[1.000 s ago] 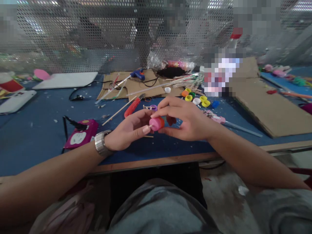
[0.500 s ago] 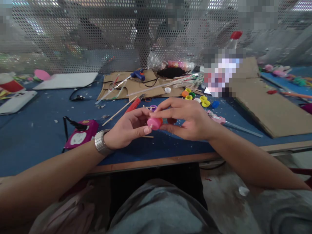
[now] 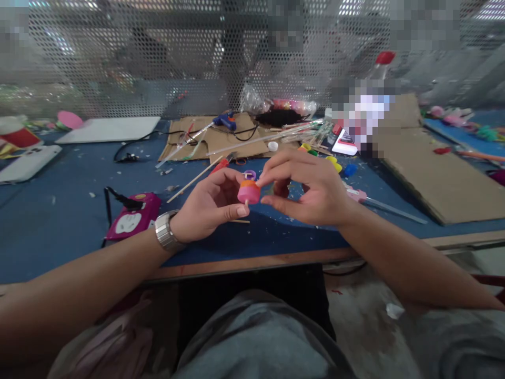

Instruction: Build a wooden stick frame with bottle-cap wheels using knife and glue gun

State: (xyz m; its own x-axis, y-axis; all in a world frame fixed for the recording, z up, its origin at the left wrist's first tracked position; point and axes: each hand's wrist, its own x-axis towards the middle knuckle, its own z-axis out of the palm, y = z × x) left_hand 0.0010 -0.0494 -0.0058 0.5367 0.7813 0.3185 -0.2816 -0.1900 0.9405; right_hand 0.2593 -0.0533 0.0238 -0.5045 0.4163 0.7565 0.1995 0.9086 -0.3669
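In the middle of the view, a pink and orange pair of joined bottle caps has a short wooden stick poking out of its lower end. My left hand is closed on it, thumb at the stick and fingers behind the caps. On the other side, my right hand has its fingers curved and parted. Its index fingertip touches the orange cap's edge, while the thumb lies just off the pink one. Just beyond the caps is a purple ring-shaped cap, with a small stick across it.
Behind the hands are a red-handled cutter, a wooden stick and a blue glue gun on cardboard. Yellow caps and a pink glue gun sit to the right. A magenta power socket stands left.
The joined caps have turned more upright, showing more orange on top. My right thumb and fingers have loosened and drawn slightly away to the right, while my left hand keeps its hold.
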